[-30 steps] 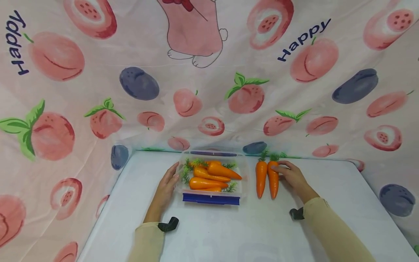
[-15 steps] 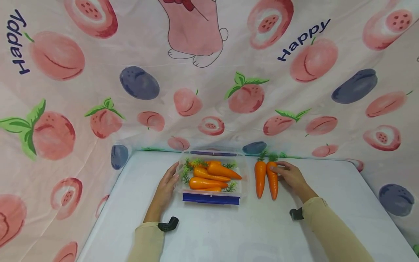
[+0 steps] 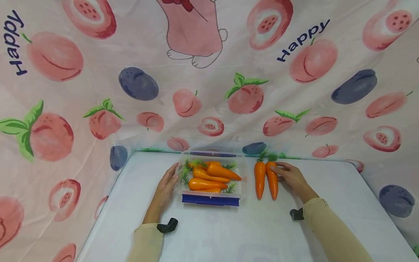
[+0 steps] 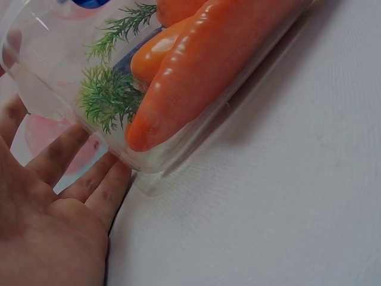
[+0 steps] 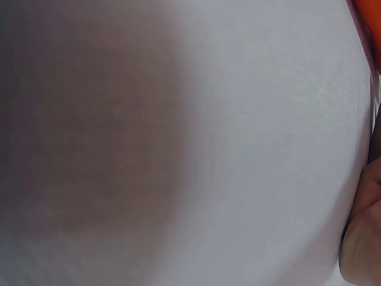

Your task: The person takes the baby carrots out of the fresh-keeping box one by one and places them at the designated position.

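Observation:
In the head view my left hand point(image 3: 167, 185) rests against the left wall of a clear plastic box point(image 3: 244, 178) with a blue latch flap along its front. Its fingers lie fairly straight along that wall, as the left wrist view shows too. Several orange toy carrots point(image 3: 208, 184) with green tops lie inside. Right of the box, two more carrots lie side by side, tips toward me. My right hand point(image 3: 292, 178) holds the right-hand carrot point(image 3: 272, 182) near its top, between thumb and fingers; the other carrot point(image 3: 259, 180) lies just left of it.
The white table point(image 3: 209, 233) ends at the back against a hanging cloth point(image 3: 209, 80) printed with fruit. Black wrist-worn devices point(image 3: 167, 225) sit at both cuffs. The right wrist view is mostly tabletop and a large blur, with part of the hand at its right edge.
The two carrots on the right have shifted very slightly left, the held one along with my right hand. My left hand and the box hold still.

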`<state>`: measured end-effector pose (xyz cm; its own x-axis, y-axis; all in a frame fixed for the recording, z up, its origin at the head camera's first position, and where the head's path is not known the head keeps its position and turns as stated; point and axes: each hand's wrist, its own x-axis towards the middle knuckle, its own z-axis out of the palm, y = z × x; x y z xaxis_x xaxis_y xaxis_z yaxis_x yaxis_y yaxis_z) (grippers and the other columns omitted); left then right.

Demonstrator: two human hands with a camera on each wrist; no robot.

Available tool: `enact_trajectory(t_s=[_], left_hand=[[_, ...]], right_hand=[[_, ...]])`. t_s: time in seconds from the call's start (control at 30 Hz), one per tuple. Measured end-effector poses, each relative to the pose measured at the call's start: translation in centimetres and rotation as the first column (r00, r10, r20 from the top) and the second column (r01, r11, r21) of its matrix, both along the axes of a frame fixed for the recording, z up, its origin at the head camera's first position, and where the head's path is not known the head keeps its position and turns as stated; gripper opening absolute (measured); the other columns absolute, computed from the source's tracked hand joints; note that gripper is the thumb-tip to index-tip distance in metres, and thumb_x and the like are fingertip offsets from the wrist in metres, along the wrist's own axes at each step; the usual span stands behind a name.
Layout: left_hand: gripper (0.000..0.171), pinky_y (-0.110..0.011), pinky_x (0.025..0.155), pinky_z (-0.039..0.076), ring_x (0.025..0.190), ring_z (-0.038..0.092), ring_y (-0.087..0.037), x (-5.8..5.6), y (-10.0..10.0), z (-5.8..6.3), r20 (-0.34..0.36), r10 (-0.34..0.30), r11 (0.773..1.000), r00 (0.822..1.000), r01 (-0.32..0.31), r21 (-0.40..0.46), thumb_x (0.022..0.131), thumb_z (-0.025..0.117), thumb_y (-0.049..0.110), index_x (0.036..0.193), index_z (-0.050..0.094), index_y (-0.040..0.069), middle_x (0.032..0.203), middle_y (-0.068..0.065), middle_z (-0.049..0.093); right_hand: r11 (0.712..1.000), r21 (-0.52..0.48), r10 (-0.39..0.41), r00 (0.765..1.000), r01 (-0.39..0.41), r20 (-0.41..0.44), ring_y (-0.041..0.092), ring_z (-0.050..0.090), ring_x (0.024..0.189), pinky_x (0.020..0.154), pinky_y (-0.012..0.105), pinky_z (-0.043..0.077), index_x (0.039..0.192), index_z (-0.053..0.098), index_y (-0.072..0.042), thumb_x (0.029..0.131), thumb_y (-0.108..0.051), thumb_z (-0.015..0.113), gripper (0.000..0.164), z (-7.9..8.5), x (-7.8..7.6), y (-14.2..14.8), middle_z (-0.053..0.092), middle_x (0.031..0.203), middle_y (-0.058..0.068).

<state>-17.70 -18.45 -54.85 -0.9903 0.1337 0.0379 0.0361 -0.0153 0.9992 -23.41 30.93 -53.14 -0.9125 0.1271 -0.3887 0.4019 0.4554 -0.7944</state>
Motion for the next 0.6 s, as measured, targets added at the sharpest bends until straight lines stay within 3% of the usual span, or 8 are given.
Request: enact_trajectory(t_s=[0.13, 0.3, 0.5, 0.6], left_hand=[[0.051, -0.063, 0.125, 0.015, 0.158, 0.018, -0.034, -0.1, 0.0, -0.1, -0.016, -0.005, 1.0, 1.0, 0.006, 0.011, 0.109, 0.046, 0.029, 0.159, 0.035, 0.024, 0.169, -0.008, 0.026], [0.052, -0.054, 0.126, 0.021, 0.157, 0.022, -0.031, -0.3, 0.0, -0.3, -0.037, -0.005, 1.0, 0.999, 0.006, 0.027, 0.109, 0.047, 0.027, 0.159, 0.036, 0.021, 0.168, -0.01, 0.03], [0.051, -0.019, 0.116, 0.033, 0.155, 0.027, -0.027, -0.2, 0.0, -0.4, -0.034, -0.004, 1.0, 0.999, 0.005, 0.013, 0.108, 0.048, 0.029, 0.158, 0.037, 0.024, 0.167, -0.007, 0.033], [0.051, -0.025, 0.119, 0.032, 0.155, 0.028, -0.027, -0.2, -0.1, -0.3, -0.04, -0.004, 1.0, 0.999, 0.004, 0.004, 0.108, 0.048, 0.03, 0.158, 0.037, 0.025, 0.167, -0.007, 0.033]], right_hand=[[1.0, -0.012, -0.005, 0.999, 0.005, -0.032, 0.025, 0.061, 0.104, 0.105, 0.04, 0.049, 0.155, 0.043, -0.014, 0.087, -0.066, 0.069, 0.089, -0.1, 0.0, 0.1, 0.054, 0.141, 0.02], [0.997, -0.078, -0.008, 0.997, 0.002, -0.074, 0.016, 0.065, 0.091, 0.089, 0.023, 0.049, 0.154, 0.044, -0.014, 0.086, -0.064, 0.071, 0.089, 0.1, 0.2, 0.5, 0.061, 0.125, 0.007], [0.989, -0.149, -0.029, 0.997, 0.018, -0.073, 0.012, 0.066, 0.087, 0.081, 0.021, 0.052, 0.153, 0.044, -0.011, 0.091, -0.06, 0.068, 0.083, 0.5, 0.5, 1.0, 0.063, 0.112, -0.005], [0.986, -0.167, -0.02, 0.996, 0.006, -0.083, 0.012, 0.068, 0.087, 0.08, 0.021, 0.053, 0.152, 0.044, -0.009, 0.092, -0.058, 0.067, 0.081, 0.9, 0.7, 1.1, 0.063, 0.114, -0.002]])
